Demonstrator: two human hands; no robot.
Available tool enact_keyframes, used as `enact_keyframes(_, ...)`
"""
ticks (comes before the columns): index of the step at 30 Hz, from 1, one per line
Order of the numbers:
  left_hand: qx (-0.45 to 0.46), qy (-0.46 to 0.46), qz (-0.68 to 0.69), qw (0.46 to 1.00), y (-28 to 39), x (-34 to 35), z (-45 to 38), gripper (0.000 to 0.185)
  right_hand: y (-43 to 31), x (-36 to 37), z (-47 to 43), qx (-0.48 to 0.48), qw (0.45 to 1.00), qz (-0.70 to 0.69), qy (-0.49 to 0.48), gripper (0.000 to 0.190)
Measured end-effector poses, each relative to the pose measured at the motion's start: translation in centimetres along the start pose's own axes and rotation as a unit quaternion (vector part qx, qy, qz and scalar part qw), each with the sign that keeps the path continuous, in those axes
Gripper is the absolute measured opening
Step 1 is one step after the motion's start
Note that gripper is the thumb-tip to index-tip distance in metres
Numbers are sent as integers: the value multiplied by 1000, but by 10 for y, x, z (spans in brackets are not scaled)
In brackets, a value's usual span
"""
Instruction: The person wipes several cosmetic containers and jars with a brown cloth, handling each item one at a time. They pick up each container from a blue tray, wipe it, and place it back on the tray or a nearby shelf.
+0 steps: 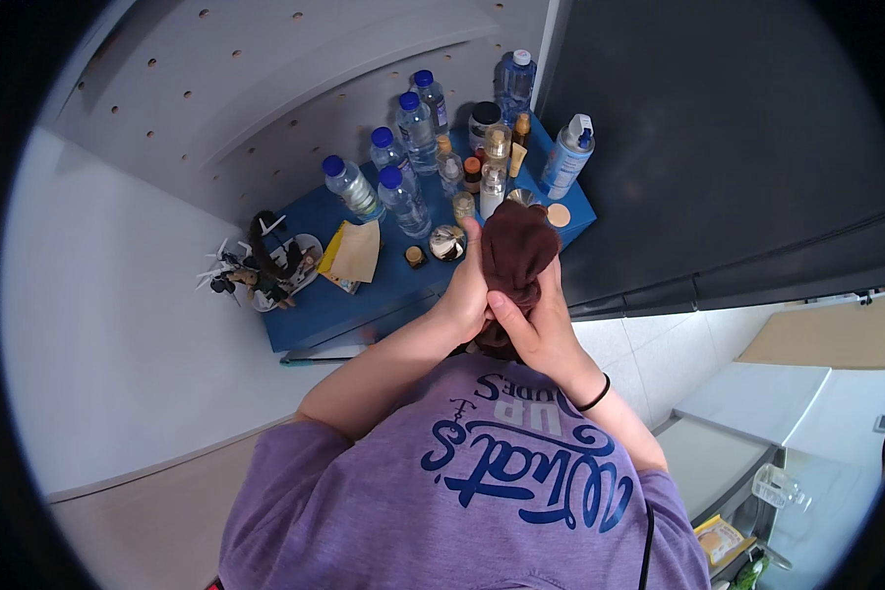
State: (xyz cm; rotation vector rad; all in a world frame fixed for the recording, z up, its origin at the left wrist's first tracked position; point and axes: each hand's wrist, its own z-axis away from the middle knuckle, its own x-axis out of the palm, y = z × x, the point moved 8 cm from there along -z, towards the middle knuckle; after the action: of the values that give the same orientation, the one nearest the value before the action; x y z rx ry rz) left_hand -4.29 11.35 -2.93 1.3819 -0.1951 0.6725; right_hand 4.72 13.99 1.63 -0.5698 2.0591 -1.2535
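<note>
A dark maroon cloth [518,251] is bunched up between my two hands, in front of my chest. My left hand [466,295] grips it from the left side, thumb pointing up along its edge. Around the other side and underneath wraps my right hand [542,324], with its thumb laid across the lower part of the cloth. Whether anything is wrapped inside the cloth cannot be seen. Just beyond it on the blue cabinet [302,324] stand a pump bottle [493,193], a small glass jar [463,206] and a round patterned container [448,243].
Several water bottles [405,203] with blue caps stand on the cabinet, beside cosmetic bottles and a spray can [568,158]. Paper packets [350,254] and a white bowl of small items [308,247] are at the left. A pegboard wall [265,96] rises behind; a dark curtain-like surface [723,147] is right.
</note>
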Motion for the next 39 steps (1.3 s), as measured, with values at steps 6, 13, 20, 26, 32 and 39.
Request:
enact_keyframes(6,264,-50,-325,907,31,16,15,75,18,8,8,101,952,-288,38,65)
enact_keyframes(13,479,-92,-616,618,45,30,24,86,38,15,17,290,767,-562,108,43)
enact_keyframes(20,293,63,-458,837,43,-6,0,46,17,-3,7,102,916,-361,140,47)
enact_keyframes(26,179,-89,-384,902,21,8,1,46,19,-5,10,50,955,-253,149,44)
enact_keyframes(32,299,-80,-443,841,31,20,18,60,29,-17,6,106,882,-401,222,35)
enact_keyframes(39,331,-108,-352,869,39,23,20,67,27,-20,-5,79,890,-413,176,38)
